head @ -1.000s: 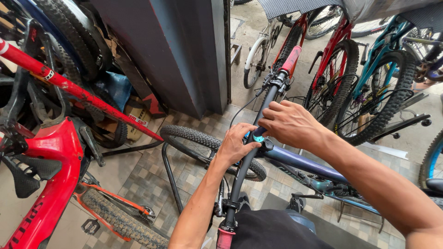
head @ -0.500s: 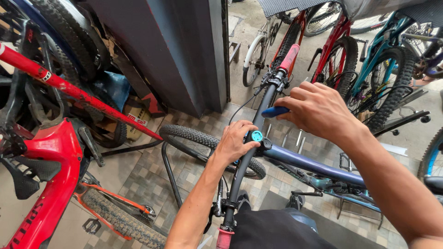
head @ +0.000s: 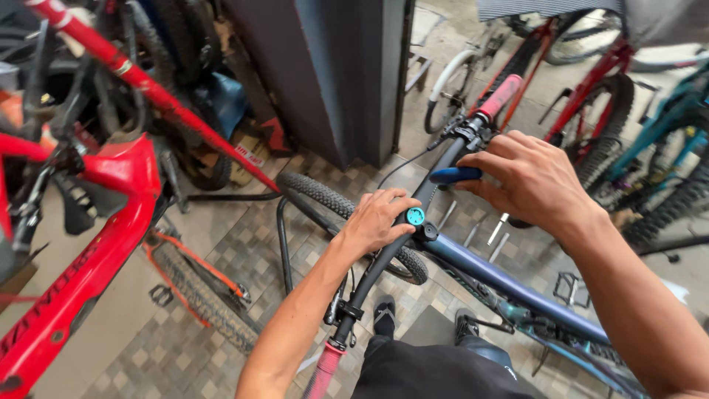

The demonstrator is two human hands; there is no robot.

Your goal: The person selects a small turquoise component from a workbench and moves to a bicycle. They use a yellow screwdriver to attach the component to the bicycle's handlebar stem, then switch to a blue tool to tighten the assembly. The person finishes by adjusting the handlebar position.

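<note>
- Black metal, the handlebar (head: 399,247) runs from a pink rubber end sleeve (head: 325,369) low in the view up to a second pink sleeve (head: 498,96) farther off; it is stiff and slim, so a full wrap of the fingers should hold it firmly.
- The left hand (head: 377,222) sits on the bar just beside the teal cap (head: 416,216) at the stem, fingers curled over the tube and pressed around it.
- The bare painted bar probably feels smooth and a little slippery; the rubber sleeves look like the surer places to take hold.
- The right hand (head: 535,181) is farther up, fingers bent and pinching the blue handle of a tool (head: 456,175), whose working end reaches toward the bar and is hidden behind it.
- That blue handle looks light and hard, easy to turn between finger and thumb.
- The dark blue frame tube (head: 509,284) slopes away under the right forearm; the whole bicycle is likely heavy and prone to swing at the front wheel (head: 332,203), which rests on the tiled floor (head: 221,251).
- Beyond stand a red bicycle (head: 88,222) to the left, a dark pillar (head: 347,74), and more parked bicycles (head: 613,111) at the back.
</note>
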